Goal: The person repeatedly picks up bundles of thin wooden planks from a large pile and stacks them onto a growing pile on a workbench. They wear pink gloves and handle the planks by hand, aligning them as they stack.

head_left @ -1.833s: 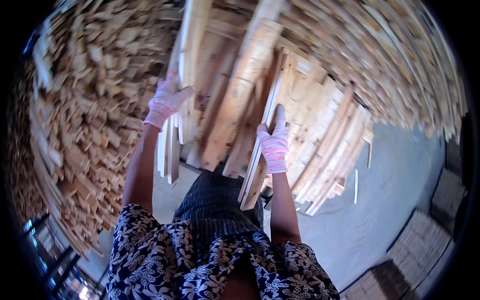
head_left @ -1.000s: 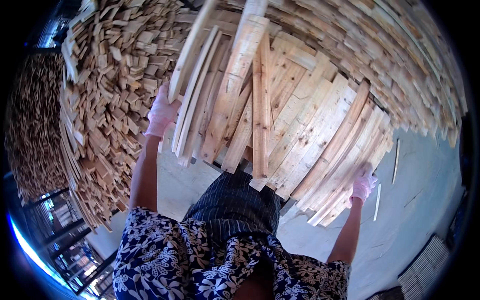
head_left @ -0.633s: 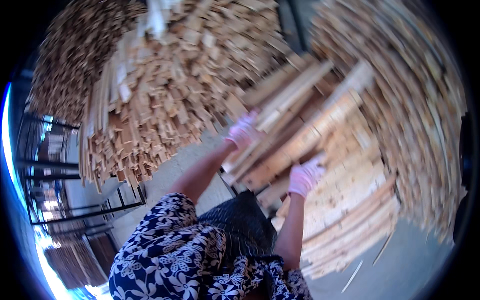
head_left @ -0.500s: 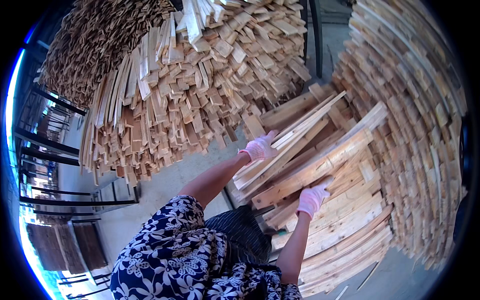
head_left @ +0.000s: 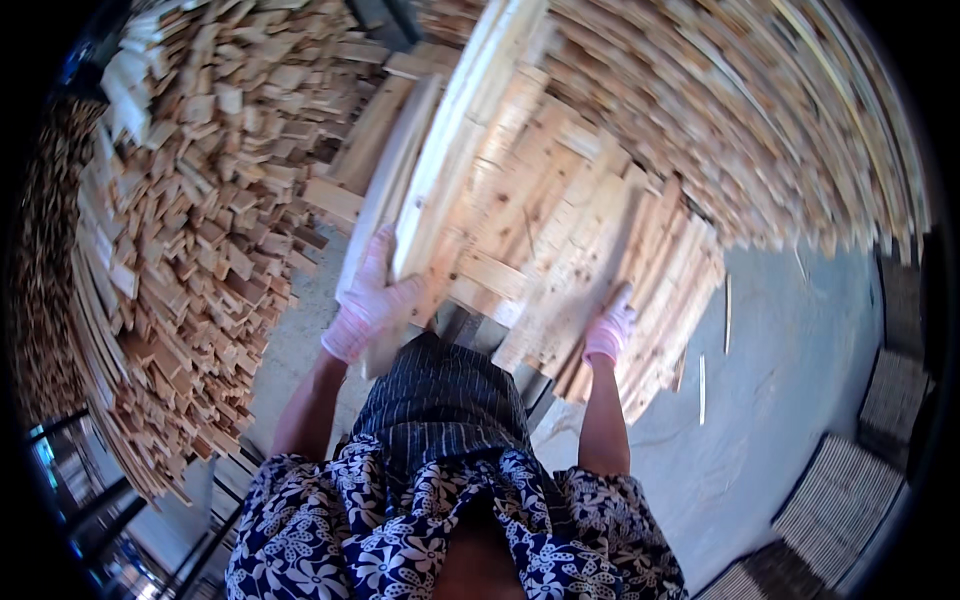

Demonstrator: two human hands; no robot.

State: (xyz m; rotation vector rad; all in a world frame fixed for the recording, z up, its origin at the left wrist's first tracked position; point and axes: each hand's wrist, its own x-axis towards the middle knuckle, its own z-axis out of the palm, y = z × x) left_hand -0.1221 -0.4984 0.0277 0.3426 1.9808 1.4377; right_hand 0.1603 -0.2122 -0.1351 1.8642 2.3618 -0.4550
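Observation:
My left hand (head_left: 370, 305), in a pink-and-white knitted glove, grips the near end of a long wooden plank (head_left: 410, 165). Its thumb points right, towards a paler plank (head_left: 465, 130) standing alongside. My right hand (head_left: 610, 328), gloved the same way, lies on the flat layer of boards (head_left: 570, 260) to the right, fingers stretched away from me. Those boards lie side by side, with knots in the wood and uneven near ends. The undersides of the planks by my left hand are hidden.
A tall heap of short wood pieces (head_left: 200, 240) rises at the left. Another high stack of strips (head_left: 720, 120) fills the far right. Thin slivers (head_left: 702, 390) lie on the grey floor (head_left: 770, 340). Ribbed, flat stacks (head_left: 838, 505) stand at the lower right.
The view has turned to the right. My right hand has shifted right, onto the flat boards. My left hand has changed its hold to the near end of the long plank, which points farther away from me.

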